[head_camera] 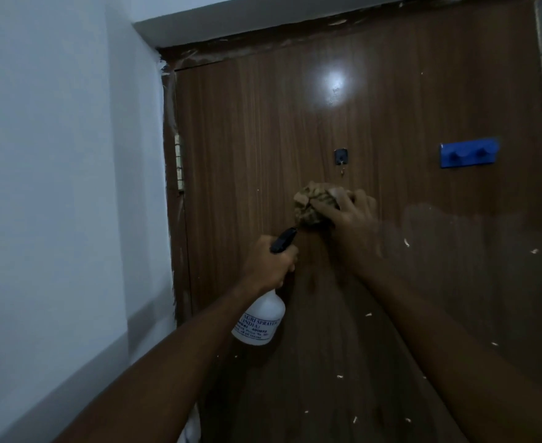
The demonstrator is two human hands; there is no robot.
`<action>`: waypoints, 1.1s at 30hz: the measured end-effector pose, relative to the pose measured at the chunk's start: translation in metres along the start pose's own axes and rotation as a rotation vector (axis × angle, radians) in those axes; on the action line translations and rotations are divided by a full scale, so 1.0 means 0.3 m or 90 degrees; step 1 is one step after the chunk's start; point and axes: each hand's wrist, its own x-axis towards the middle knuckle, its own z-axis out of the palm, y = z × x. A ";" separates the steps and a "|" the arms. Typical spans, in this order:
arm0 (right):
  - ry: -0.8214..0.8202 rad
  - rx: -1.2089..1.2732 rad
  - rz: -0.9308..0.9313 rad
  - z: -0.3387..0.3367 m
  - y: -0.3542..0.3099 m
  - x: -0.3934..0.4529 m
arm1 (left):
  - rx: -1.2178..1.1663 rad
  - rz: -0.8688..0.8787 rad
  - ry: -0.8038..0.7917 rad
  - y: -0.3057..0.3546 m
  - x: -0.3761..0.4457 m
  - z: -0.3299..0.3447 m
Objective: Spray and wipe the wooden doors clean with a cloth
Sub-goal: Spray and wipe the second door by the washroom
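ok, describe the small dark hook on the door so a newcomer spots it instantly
Start at the brown wooden door. The small dark hook sits mid-door, directly above the crumpled cloth that the right hand presses on the wood. Unlike the blue hook rail to its right, it is tiny, square and single.

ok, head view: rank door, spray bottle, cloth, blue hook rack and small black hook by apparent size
1. door
2. spray bottle, though it sits nearer the camera, so it looks bigger
3-4. cloth and blue hook rack: look alike, no ranking
5. small black hook
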 end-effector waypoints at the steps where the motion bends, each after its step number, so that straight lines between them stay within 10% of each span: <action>1: 0.012 0.010 0.037 -0.012 0.007 0.005 | -0.002 -0.003 0.006 0.007 0.006 0.025; 8: -0.086 0.038 -0.117 -0.040 0.002 -0.322 | -0.015 0.020 0.015 0.043 0.024 0.107; 16: 0.044 0.032 0.075 -0.060 0.148 -0.106 | -0.017 0.003 0.043 0.074 0.042 0.206; 22: -0.015 0.054 -0.172 -0.062 0.194 -0.296 | -0.023 0.022 0.036 0.098 0.036 0.272; 29: 0.077 0.042 0.069 -0.082 0.249 -0.130 | -0.034 0.010 0.026 0.168 0.086 0.335; 33: 0.024 0.026 -0.097 -0.114 0.256 -0.369 | -0.037 0.030 0.021 0.161 0.086 0.374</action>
